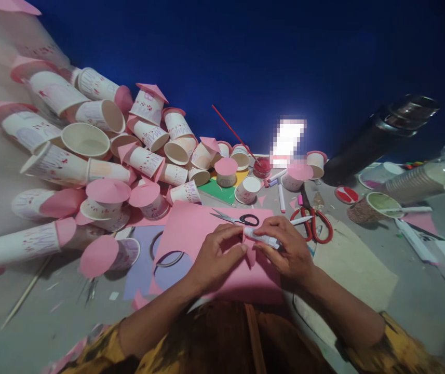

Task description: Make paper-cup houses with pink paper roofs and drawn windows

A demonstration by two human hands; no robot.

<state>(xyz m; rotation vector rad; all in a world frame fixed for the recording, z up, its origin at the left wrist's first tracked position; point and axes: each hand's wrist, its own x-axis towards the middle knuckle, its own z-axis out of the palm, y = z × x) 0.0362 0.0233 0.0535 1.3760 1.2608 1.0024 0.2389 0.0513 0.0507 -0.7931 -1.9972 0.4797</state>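
Note:
In my left hand point(220, 255) the fingers pinch a small folded piece of pink paper point(250, 253). My right hand point(286, 249) is closed around a small white glue tube point(266, 239) with bluish marks. The tube's narrow end meets the top of the paper piece. Both hands are over a large pink sheet point(191, 221) with a round cut-out at its left. Just beyond the fingers lie open scissors point(232, 218) with black handles. A metal ring point(170, 264) rests partly in the cut-out, over a lilac sheet point(140, 259).
Several decorated paper cups point(113, 166) with pink cone tops pile up on the left. Red-handled pliers point(315, 226), markers point(281, 200) and a glittery cup point(374, 208) sit to the right. A black flask point(366, 140) and stacked cups point(420, 174) stand behind. A lit phone screen point(287, 141) glows at the back.

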